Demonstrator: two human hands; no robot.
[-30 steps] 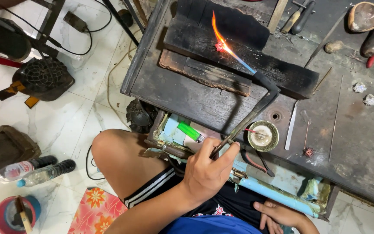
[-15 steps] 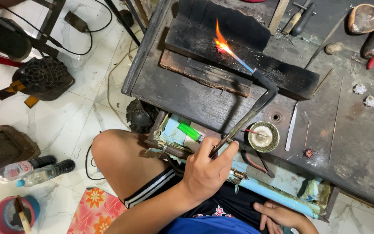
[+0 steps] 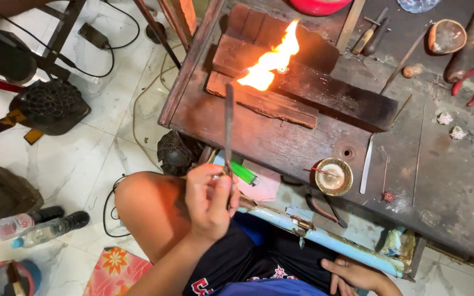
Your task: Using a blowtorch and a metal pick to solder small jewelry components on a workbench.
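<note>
My left hand is shut on a long thin metal tool that points straight up over the dark wooden bench. Its tip sits at the base of a bright orange flame. The flame licks up and to the right over charred wooden blocks, and a small round piece shows inside it. My right hand rests on my lap at the bottom right, fingers loose, holding nothing.
A brass bowl and a green lighter lie near the bench's front edge above a pale blue open drawer. Red-handled pliers and hand tools are at the back right. A black fan, cables and bottles are on the floor.
The metal tool has swung from a slant toward the right to upright. The flame has grown from a thin jet into a wide orange blaze. The right hand has stayed on the lap.
</note>
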